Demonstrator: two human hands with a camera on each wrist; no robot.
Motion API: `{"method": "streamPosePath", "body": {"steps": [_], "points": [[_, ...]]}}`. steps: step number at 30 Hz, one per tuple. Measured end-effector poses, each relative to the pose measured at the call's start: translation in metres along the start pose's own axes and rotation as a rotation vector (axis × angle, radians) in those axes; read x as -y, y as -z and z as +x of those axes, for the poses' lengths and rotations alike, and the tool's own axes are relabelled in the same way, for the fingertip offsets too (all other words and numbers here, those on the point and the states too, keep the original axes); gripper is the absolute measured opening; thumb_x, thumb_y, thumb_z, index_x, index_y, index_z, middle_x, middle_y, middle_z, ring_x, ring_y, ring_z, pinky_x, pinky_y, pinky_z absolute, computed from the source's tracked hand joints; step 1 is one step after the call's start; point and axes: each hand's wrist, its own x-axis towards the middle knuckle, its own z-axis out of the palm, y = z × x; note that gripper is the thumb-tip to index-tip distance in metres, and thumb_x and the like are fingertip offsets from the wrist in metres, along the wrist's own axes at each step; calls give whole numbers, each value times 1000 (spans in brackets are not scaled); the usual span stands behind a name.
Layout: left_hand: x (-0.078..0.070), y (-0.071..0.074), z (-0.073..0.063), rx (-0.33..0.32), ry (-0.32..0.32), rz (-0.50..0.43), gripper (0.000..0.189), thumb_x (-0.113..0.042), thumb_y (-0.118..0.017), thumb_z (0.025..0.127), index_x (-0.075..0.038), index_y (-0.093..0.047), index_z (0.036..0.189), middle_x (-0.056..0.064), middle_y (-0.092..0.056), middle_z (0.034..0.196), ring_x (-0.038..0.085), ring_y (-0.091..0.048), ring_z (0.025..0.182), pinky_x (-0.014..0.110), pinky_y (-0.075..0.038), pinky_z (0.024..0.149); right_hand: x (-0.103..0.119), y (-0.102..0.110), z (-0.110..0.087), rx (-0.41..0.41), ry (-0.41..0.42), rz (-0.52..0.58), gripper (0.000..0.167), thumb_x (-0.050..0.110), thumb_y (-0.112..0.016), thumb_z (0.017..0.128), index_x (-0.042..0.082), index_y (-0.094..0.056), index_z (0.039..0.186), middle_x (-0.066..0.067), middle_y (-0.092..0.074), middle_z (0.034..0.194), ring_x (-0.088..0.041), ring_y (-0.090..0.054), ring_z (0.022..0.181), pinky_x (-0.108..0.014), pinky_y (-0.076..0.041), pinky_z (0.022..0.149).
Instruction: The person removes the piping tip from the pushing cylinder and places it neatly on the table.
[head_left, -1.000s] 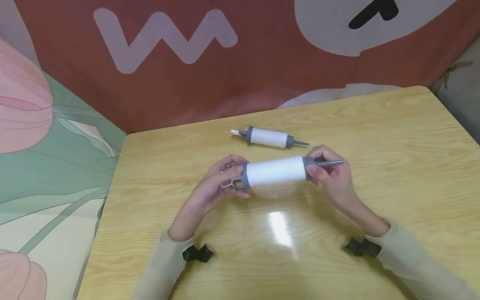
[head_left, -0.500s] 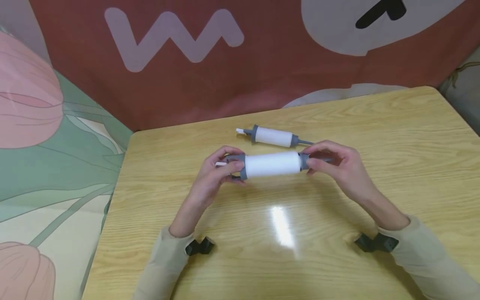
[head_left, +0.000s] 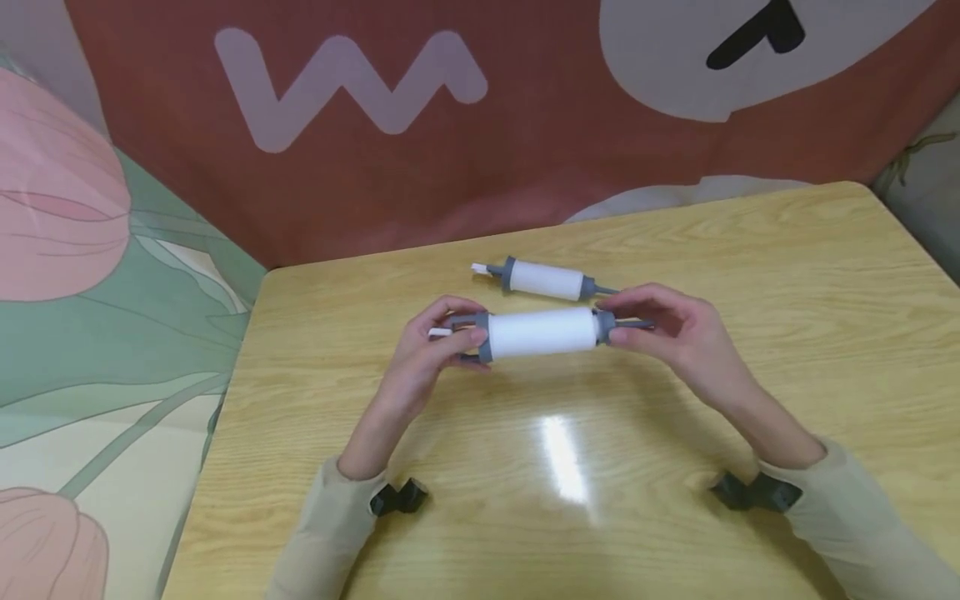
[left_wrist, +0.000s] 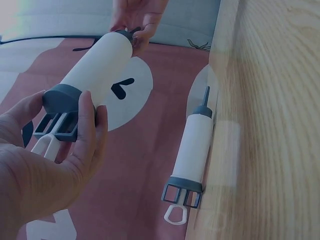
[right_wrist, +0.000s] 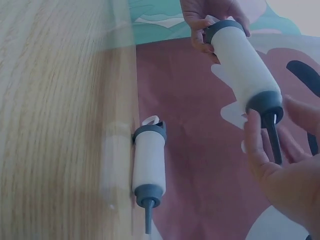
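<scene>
A large syringe (head_left: 542,332) with a white barrel and grey end caps is held up above the table, lying nearly level. My left hand (head_left: 420,350) grips its grey finger-grip end, the thumb on the collar; a white plunger handle (left_wrist: 47,145) sticks out there. At the other end my right hand (head_left: 686,337) pinches the grey nozzle cap (right_wrist: 266,105) between thumb and fingers. The thin grey nozzle (right_wrist: 273,140) points into that hand's palm. Behind it, a second, similar syringe (head_left: 546,280) rests on the table, its nozzle towards the right.
The wooden table (head_left: 315,467) has its back edge against a red patterned cloth (head_left: 525,158). On the left hangs a flower-patterned cloth (head_left: 60,333). Black wrist devices (head_left: 399,497) sit at both cuffs.
The held syringe has swung closer to level, its nozzle end nearer me. My right hand has shifted its fingers on the nozzle cap, and they now reach straighter. The second syringe stays put.
</scene>
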Motion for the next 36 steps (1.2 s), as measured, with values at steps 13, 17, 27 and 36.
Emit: {"method": "streamPosePath", "body": {"steps": [13, 17, 27, 36], "points": [[3, -1, -1, 17, -5, -14, 32, -7, -69, 89, 2, -63, 120, 17, -64, 119, 31, -64, 104, 44, -64, 74, 2, 1, -3, -3, -30, -18, 23, -2, -73, 95, -1, -72, 117, -6, -74, 116, -20, -74, 88, -30, -62, 80], [3, -1, -1, 19, 2, -7, 34, -8, -68, 90, 3, -62, 122, 18, -63, 121, 32, -63, 105, 45, -64, 76, 0, 2, -2, -1, -23, 28, 21, -1, -66, 100, -3, -71, 120, -5, -74, 115, -20, -74, 91, -34, -62, 80], [2, 1, 0, 21, 2, -5, 34, -7, -68, 90, 5, -61, 122, 19, -63, 122, 33, -64, 104, 49, -63, 76, 0, 2, 0, -3, -51, 50, 14, -3, -67, 98, -3, -73, 112, -9, -74, 104, -22, -75, 78, -35, -63, 74], [5, 1, 0, 28, -2, -7, 33, -8, -68, 90, 3, -63, 121, 19, -62, 121, 32, -63, 105, 55, -62, 79, -1, 4, -1, 10, -34, 56, 17, -6, -70, 95, -6, -72, 112, -10, -74, 104, -24, -75, 81, -36, -62, 79]]}}
